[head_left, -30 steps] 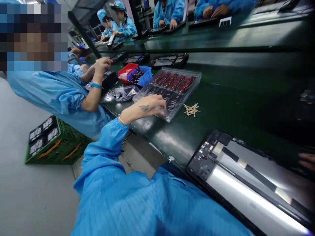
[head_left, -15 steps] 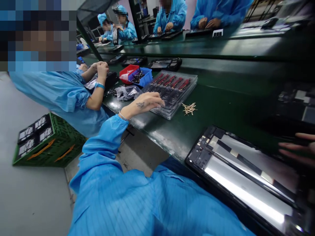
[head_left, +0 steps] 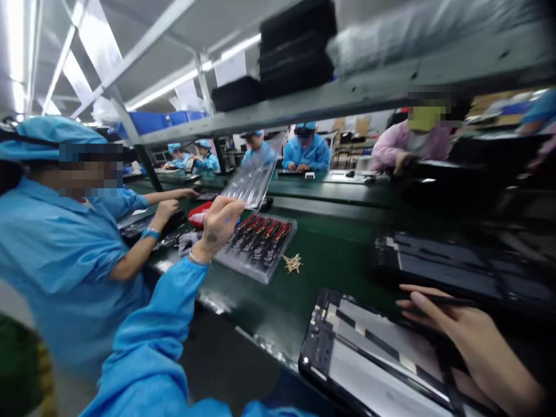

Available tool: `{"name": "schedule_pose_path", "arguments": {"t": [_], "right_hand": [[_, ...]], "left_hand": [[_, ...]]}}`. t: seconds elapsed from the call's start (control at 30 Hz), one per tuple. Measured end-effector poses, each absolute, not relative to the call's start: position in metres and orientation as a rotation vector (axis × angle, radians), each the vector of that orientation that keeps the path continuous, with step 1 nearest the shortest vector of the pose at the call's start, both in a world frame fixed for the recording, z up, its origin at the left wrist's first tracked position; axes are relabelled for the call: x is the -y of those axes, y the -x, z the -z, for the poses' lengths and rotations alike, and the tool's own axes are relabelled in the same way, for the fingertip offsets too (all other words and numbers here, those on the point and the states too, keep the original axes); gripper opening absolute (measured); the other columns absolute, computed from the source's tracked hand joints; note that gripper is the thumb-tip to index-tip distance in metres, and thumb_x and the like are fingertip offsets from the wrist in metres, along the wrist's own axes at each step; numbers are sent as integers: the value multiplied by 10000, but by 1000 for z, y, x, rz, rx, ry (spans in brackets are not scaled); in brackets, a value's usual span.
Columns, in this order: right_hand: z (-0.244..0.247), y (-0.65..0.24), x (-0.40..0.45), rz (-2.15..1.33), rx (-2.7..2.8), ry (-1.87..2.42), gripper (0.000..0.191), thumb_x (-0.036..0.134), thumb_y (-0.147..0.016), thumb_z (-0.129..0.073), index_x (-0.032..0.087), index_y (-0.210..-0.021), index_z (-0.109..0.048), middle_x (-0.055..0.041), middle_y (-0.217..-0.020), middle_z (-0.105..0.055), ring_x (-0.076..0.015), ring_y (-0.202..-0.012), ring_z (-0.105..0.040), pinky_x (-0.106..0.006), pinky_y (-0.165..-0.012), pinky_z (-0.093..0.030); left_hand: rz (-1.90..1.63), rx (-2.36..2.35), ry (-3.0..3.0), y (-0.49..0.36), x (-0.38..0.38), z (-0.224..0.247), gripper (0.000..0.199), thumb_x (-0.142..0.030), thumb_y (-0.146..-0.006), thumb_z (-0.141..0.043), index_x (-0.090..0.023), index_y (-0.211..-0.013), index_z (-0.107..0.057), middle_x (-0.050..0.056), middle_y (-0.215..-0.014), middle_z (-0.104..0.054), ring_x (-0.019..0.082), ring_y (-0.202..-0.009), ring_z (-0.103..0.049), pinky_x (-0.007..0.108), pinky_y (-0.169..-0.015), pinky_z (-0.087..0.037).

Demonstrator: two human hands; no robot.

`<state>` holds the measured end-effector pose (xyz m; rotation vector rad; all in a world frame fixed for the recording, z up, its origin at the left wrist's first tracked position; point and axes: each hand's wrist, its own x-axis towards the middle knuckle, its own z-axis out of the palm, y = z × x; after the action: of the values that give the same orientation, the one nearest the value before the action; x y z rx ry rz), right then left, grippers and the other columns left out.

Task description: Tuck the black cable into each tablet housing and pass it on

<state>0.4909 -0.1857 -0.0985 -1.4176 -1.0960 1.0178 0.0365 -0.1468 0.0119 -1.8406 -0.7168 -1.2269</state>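
Being presumably light and flexible, the clear cover (head_left: pixel 249 180), suspended above the parts tray (head_left: pixel 264 278), is best held by its edge, as pinched by the left hand (head_left: pixel 219 225); the right hand (head_left: pixel 471 336) is part-spread, any hold indeterminable.

The one camera, worn on the head, looks forward and down across the green table (head_left: pixel 343 252). It sees left hand (head_left: pixel 219 226) and right hand (head_left: pixel 473 333) from near, upper-middle co-workers (head_left: pixel 306 152) from farther.
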Motion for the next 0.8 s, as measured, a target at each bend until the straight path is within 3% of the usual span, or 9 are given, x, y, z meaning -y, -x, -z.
{"name": "schedule_pose_path", "arguments": {"t": [0.2,0.4,0.47,0.6,0.67,0.8], "right_hand": [[99,-490,187,-1058,1135,1275,734,730,-421,-906,177,-896,-823,-121,-845,-782,-284,-830,-768,-354,-753,-690],[107,-494,179,-1083,1164,1200,823,824,-394,-891,176,-896,-819,-115,-835,-765,-277,-832,-752,-405,-751,-690],[109,-494,178,-1085,1167,1187,852,847,-393,-879,166,-902,-816,-113,-816,-756,-275,-828,-749,-411,-749,-688],[112,-494,178,-1106,1191,1164,875,867,-427,-859,152,-931,-816,-113,-814,-753,-264,-820,-746,-409,-759,-681],[113,-494,179,-1111,1207,1153,875,872,-455,-848,145,-943,-817,-112,-805,-751,-256,-821,-743,-398,-770,-674],[115,-494,180,-1108,1222,1147,884,887,-487,-823,140,-960,-816,-105,-784,-744,-246,-819,-735,-386,-784,-663]], "left_hand": [[1032,331,1745,-98,201,-56,304,-20,-936,-669,-220,-1163,-703,43,-964,-689,176,-886,-643,339,-809,-543],[1143,-55,1704,-192,164,-163,218,-141,-1036,-595,-304,-1144,-689,10,-932,-666,187,-845,-595,353,-701,-472],[1167,-90,1738,-229,132,-203,156,-228,-1069,-566,-266,-1061,-716,25,-911,-651,197,-851,-582,364,-739,-483],[1146,169,1863,-289,67,-275,265,-225,-1105,-456,-207,-1103,-721,73,-1036,-630,236,-1039,-588,418,-929,-475],[1118,442,1919,-310,39,-306,199,-198,-1088,-507,-230,-1139,-696,65,-1138,-643,206,-1109,-548,400,-1024,-460],[1119,674,1963,-336,-9,-350,147,-143,-1035,-610,-203,-1136,-699,48,-1135,-694,150,-1073,-600,383,-1069,-488]]}}
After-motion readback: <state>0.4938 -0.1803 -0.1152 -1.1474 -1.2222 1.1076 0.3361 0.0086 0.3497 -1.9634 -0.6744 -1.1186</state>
